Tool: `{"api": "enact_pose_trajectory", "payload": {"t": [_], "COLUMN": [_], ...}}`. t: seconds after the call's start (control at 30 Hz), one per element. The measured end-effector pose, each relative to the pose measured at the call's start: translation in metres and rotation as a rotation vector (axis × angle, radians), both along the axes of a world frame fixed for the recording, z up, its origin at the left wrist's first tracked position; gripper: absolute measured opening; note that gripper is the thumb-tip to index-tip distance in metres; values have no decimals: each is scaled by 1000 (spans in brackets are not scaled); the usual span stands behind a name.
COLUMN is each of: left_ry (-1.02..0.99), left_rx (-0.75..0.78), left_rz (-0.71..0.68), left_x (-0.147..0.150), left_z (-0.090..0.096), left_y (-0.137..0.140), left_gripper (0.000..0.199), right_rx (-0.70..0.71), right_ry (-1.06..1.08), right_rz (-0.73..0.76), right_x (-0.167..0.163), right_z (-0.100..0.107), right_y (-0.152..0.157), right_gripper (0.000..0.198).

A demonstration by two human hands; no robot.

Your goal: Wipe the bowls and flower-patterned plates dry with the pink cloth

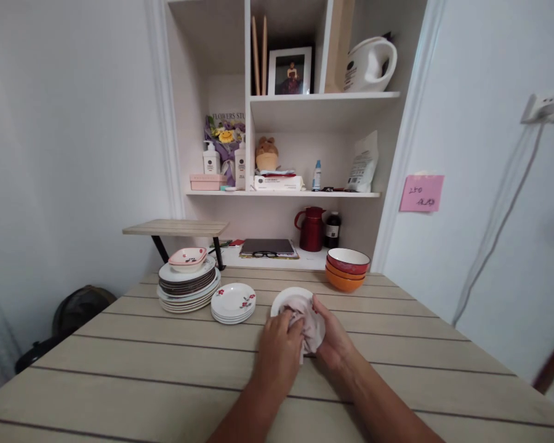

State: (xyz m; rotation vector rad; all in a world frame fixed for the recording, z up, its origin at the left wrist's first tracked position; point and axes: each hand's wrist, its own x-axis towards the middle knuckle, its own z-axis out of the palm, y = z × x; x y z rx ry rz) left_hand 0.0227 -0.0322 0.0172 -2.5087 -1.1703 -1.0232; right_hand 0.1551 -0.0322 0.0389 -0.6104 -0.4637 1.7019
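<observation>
Above the table, a white plate (292, 293) is tilted toward me, its lower part covered by a pale pink cloth (310, 326). My left hand (279, 344) is closed on the cloth and presses it against the plate's face. At the plate's right rim, my right hand (333, 335) grips it, thumb on top and the other fingers mostly hidden behind. To the left of my hands stands a short stack of small white plates (233, 299) with red flowers on the top one.
A taller plate stack (189, 289) stands at the left, topped by square pink-rimmed bowls (187, 258), near a small raised shelf (178, 227). Red and orange bowls (345, 280) are nested at the back right. Behind are a red jug (311, 229) and a laptop (268, 247).
</observation>
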Motion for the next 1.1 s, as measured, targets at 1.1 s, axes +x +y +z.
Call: {"api": "enact_pose_trajectory", "payload": {"t": [1.1], "left_ry": [-28], "left_rx": [-152], "left_rz": [345], "left_x": [-11], "left_z": [9], "left_y": [9], "left_gripper": [38], "right_rx": [22], "right_ry": [-36], "right_rz": [-19], "right_x": [-19], "right_z": [-10], "right_y": [2], "right_gripper": [36]}}
